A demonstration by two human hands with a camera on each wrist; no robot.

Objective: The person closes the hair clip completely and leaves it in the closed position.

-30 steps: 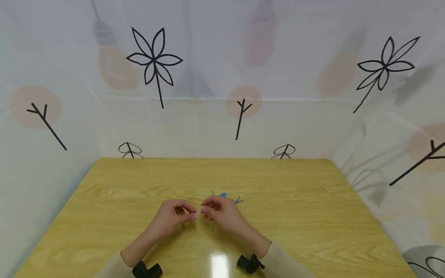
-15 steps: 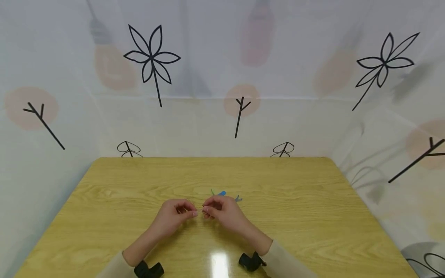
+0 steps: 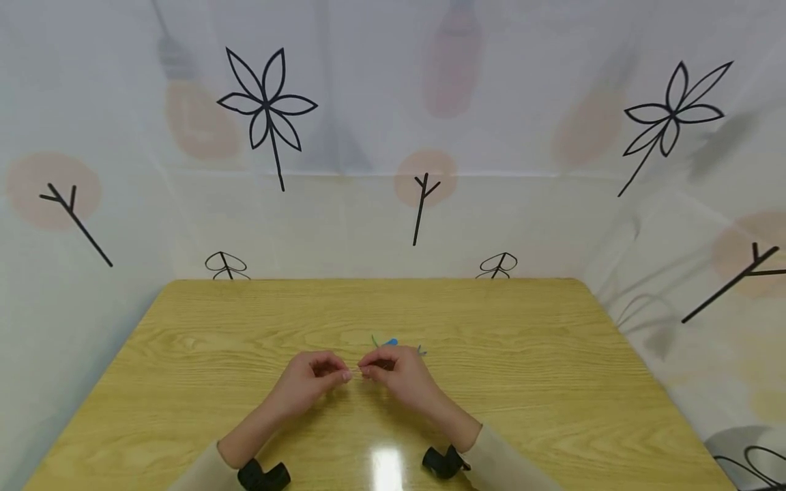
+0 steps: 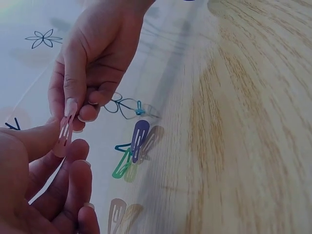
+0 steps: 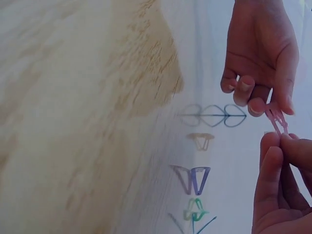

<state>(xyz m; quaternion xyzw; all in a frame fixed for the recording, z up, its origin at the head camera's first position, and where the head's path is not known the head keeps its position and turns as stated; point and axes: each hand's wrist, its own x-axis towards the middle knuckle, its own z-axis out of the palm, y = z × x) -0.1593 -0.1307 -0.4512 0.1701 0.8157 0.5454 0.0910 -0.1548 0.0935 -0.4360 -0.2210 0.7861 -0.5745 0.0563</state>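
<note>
A pink snap hair clip [image 4: 64, 136] is stretched between my two hands. My left hand [image 3: 307, 383] pinches its wide rounded end between thumb and fingers. My right hand [image 3: 402, 376] pinches the narrow end, thumb against forefinger. The clip's two slim arms show between the fingertips in the right wrist view, where the pink clip [image 5: 279, 120] looks spread a little. In the head view the fingertips nearly meet over the table, and the clip is only a faint line.
Beyond my right hand lie a blue hair clip [image 3: 390, 341], a green hair clip [image 3: 374, 339] and another blue clip [image 3: 421, 350], partly hidden. A pale clip [image 4: 117, 214] shows in the left wrist view. The wooden table [image 3: 184, 327] meets a patterned cloth [image 3: 344, 225] behind.
Both hands stay almost in place, still on the pink clip. My left fingertips have shifted slightly right, and the fingers have readjusted a little on the clip.
</note>
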